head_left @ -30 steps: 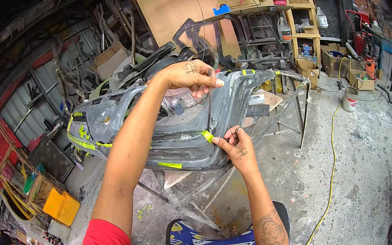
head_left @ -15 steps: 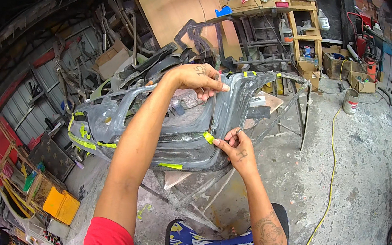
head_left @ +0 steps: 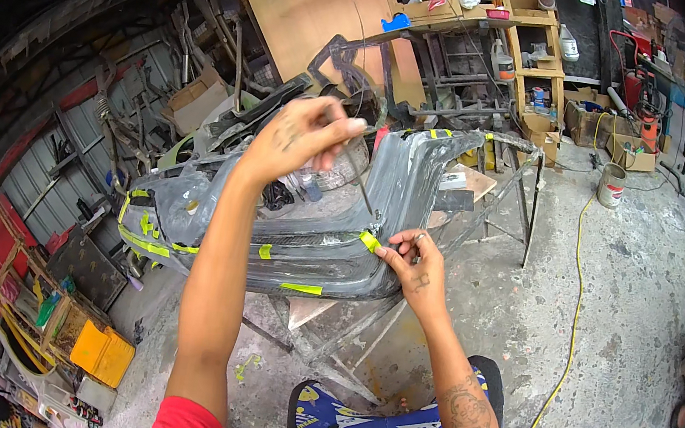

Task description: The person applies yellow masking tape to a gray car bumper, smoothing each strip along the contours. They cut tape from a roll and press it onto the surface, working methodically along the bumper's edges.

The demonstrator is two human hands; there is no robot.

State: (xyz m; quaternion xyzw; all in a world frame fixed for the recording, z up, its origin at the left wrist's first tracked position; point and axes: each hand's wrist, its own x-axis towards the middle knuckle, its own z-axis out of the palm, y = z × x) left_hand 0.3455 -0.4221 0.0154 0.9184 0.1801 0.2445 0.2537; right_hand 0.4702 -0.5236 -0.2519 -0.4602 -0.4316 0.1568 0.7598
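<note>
In front of me lies a grey, sanded car bumper (head_left: pixel 329 255) with a large opening and several strips of yellow-green tape along its edges. My left hand (head_left: pixel 301 136), blurred, is raised over the opening, its fingers pinched on a thin dark strip (head_left: pixel 361 189). That strip slants down to the bumper's surface, close to a short piece of yellow-green tape (head_left: pixel 369 241). The thumb and fingers of my right hand (head_left: pixel 416 273) are closed on the end of this tape piece, at the bumper's corner. Whether the strip touches the tape, I cannot tell.
The bumper rests on a metal stand (head_left: pixel 517 184). Metal parts and cardboard are piled behind it. A wooden shelf (head_left: pixel 539 71) stands farther back, with a paint can (head_left: pixel 611 185) on the floor nearby. A yellow cable (head_left: pixel 575 302) runs along the right. A yellow bin (head_left: pixel 103 353) sits lower left.
My left hand has moved left and toward me, so the dark strip now slants instead of hanging upright. The right hand keeps its hold on the tape, nearly unmoved.
</note>
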